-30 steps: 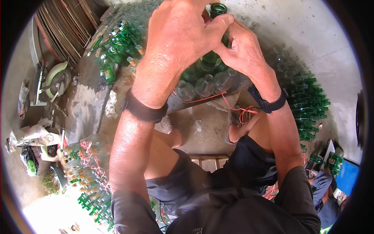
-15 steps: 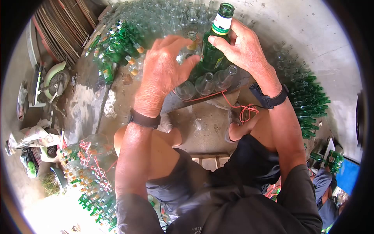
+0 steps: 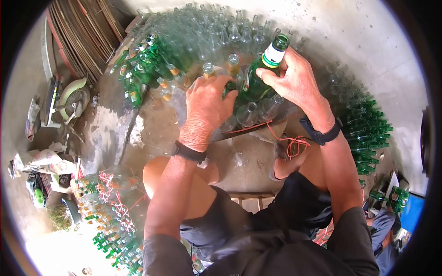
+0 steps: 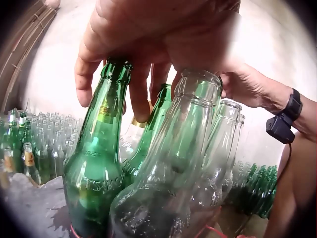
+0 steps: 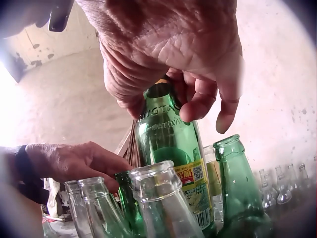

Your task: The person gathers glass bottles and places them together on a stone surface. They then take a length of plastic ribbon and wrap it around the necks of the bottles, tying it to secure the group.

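In the head view the right hand grips a green bottle with a white neck label, tilted above a cluster of bottles. The right wrist view shows the fingers curled round this bottle's upper part, its yellow label facing the camera. The left hand is over the cluster's left side, its fingers around the neck of a green bottle; the grip is partly hidden. Clear bottles stand at the cluster's near edge, with red string low around it.
Many clear bottles and green bottles stand behind and left. More green bottles line the right wall. Tied bottles stand at lower left, near a wheel. Another person is at lower right.
The hands, first together at the green bottle's neck, have parted. The left hand has moved away and down to another bottle neck; the right hand still holds its bottle. The head view has shifted slightly.
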The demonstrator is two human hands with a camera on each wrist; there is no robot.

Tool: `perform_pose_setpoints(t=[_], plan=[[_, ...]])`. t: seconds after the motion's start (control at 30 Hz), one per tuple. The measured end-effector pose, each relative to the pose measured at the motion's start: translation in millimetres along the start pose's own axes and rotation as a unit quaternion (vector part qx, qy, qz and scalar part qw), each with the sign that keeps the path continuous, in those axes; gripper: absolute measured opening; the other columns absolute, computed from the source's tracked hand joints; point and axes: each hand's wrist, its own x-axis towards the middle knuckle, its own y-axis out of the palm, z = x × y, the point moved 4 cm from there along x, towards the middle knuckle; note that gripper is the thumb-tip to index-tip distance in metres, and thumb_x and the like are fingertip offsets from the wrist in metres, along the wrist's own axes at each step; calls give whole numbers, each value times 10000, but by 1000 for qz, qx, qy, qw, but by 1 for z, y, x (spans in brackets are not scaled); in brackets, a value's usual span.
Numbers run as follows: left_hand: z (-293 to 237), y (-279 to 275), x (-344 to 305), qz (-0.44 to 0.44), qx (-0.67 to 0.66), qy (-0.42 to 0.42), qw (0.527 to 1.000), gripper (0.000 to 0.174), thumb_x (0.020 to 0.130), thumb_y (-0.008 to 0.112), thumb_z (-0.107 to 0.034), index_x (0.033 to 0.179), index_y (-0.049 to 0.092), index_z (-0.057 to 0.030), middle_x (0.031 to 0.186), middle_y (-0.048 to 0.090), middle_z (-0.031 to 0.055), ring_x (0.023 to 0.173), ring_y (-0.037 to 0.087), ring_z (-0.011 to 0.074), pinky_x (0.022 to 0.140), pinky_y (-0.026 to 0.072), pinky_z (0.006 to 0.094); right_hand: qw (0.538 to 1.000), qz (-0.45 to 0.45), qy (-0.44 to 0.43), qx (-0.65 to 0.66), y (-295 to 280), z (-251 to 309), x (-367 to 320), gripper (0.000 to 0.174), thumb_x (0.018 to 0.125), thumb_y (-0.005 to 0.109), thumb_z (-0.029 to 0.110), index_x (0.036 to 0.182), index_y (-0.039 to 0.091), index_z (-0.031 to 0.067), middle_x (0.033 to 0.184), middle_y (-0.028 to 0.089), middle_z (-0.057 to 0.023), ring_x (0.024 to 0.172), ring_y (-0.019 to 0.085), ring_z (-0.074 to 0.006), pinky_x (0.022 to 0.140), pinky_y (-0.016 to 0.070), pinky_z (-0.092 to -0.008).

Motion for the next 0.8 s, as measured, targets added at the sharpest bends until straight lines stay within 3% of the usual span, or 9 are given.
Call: perform_pose_setpoints(t=[0.1, 0.17, 0.43, 0.53, 0.6, 0.63, 0.8], plan=[[-7, 2, -2, -22, 22, -1, 1000, 308, 860, 754, -258, 1152, 712, -168, 1075, 726, 85, 1107, 638, 333, 940, 508, 504, 1000, 8, -3, -4, 1, 1, -4, 358, 767, 856, 223, 988, 635, 48, 884, 672, -95, 730, 644, -271, 692, 547, -371], [-12, 3, -4, -46, 43, -4, 998, 319, 868, 742, -228, 1160, 689, -111, 1061, 714, 119, 1080, 632, 354, 903, 510, 508, 1000, 20, 15, 1, 0, 1, -5, 359, 767, 857, 216, 995, 636, 48, 885, 671, -93, 720, 641, -255, 686, 546, -365], [-12, 6, -5, -49, 50, -4, 998, 306, 880, 727, -218, 1155, 679, -93, 1074, 709, 118, 1089, 625, 349, 885, 504, 521, 998, 44, 44, 23, 6, -4, -7, 382, 758, 871, 194, 1024, 644, 38, 905, 680, -81, 706, 632, -198, 678, 549, -345], [-14, 5, -5, -47, 50, -8, 998, 301, 885, 724, -213, 1156, 679, -89, 1084, 712, 115, 1092, 625, 349, 887, 506, 521, 995, 60, 66, 42, 11, -11, -9, 390, 745, 877, 204, 1019, 652, 41, 938, 691, -91, 764, 659, -240, 727, 560, -362], [-14, 6, -6, -47, 45, -10, 998, 298, 888, 722, -209, 1155, 679, -86, 1088, 714, 115, 1092, 625, 350, 887, 507, 520, 998, 49, -47, -1, 15, -13, -13, 409, 727, 879, 220, 1040, 676, 52, 981, 703, -106, 852, 678, -301, 790, 562, -402], [-13, 7, -5, -51, 47, -8, 998, 295, 889, 722, -207, 1154, 681, -83, 1090, 716, 116, 1090, 626, 351, 890, 508, 517, 998, 42, -38, -4, 18, -12, -17, 435, 713, 875, 240, 1072, 699, 70, 998, 710, -112, 924, 676, -345, 825, 555, -430], [-13, 9, -5, -55, 54, -6, 997, 283, 896, 720, -203, 1147, 684, -78, 1089, 720, 120, 1079, 629, 351, 893, 511, 510, 997, 68, -27, -27, 19, -14, -13, 408, 700, 862, 247, 1044, 720, 79, 949, 713, -113, 904, 678, -348, 797, 551, -436]])
